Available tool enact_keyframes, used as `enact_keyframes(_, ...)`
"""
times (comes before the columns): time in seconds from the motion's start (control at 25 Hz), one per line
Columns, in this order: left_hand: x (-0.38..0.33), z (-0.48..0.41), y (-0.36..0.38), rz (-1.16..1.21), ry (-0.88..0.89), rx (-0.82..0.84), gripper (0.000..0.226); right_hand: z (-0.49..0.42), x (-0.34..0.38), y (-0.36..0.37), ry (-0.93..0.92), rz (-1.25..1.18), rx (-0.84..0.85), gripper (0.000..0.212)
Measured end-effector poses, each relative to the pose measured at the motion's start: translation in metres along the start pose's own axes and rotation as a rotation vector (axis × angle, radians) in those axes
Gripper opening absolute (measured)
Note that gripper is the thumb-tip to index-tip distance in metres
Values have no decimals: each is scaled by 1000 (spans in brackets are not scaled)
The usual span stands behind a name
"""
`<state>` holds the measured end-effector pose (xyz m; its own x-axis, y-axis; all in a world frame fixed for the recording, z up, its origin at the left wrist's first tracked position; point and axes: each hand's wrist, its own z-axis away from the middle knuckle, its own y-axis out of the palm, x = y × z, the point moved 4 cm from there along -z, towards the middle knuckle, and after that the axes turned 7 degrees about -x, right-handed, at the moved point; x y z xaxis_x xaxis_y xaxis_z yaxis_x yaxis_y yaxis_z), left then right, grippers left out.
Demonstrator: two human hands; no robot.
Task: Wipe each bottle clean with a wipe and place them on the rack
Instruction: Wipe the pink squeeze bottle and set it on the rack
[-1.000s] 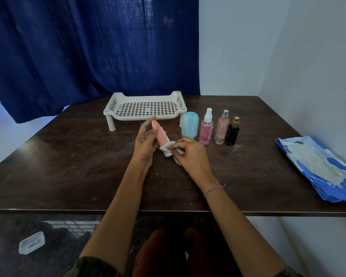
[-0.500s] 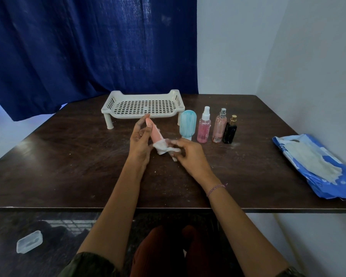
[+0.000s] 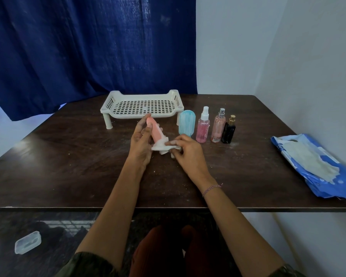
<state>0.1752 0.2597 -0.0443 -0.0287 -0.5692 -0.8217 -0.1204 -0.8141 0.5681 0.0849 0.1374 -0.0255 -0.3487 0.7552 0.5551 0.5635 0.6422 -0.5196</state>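
Note:
My left hand (image 3: 141, 139) grips a pink tube bottle (image 3: 155, 130), tilted with its rounded end up and away from me. My right hand (image 3: 185, 149) presses a white wipe (image 3: 159, 145) around the bottle's lower end. Just right of my hands stand a light blue bottle (image 3: 186, 123), a pink spray bottle with a white cap (image 3: 203, 126), a pale pink spray bottle with a silver cap (image 3: 218, 126) and a small black bottle with a gold cap (image 3: 229, 130), all upright in a row. Behind them stands the white perforated rack (image 3: 142, 106), with nothing on it.
A blue and white wipes pack (image 3: 316, 166) lies at the right edge of the dark wooden table (image 3: 68, 156), beside the wall. A blue curtain (image 3: 88, 47) hangs behind the table. A small clear plastic box (image 3: 27, 242) lies on the floor at lower left.
The pink bottle has tipped a little more to the left in my left hand. My right hand has shifted the wipe along its lower end.

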Motion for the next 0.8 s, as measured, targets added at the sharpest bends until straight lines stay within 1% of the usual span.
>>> enact_keyframes(0.08, 0, 1, 1, 15, -19, 29, 36, -1, -2, -4, 12, -12, -29, 27)
enact_keyframes(0.2, 0, 5, 4, 43, -21, 67, 34, 1, 7, -2, -67, -75, -13, 28)
enact_keyframes(0.32, -1, 7, 6, 52, -19, 87, 39, 4, 16, 1, -135, -67, -5, 27)
enact_keyframes(0.44, -1, 7, 6, 43, -15, 97, 43, 4, 17, 0, -113, -91, -65, 28)
enact_keyframes(0.56, 0, 8, 7, 25, -10, 126, 42, 1, 12, -3, -42, -95, -141, 19)
enact_keyframes(0.72, -1, 8, 9, 71, -14, 148, 40, 0, 9, -3, -15, -62, -161, 25)
enact_keyframes(0.8, -1, 7, 9, 76, -22, 144, 42, 0, 12, -4, -41, -61, -172, 22)
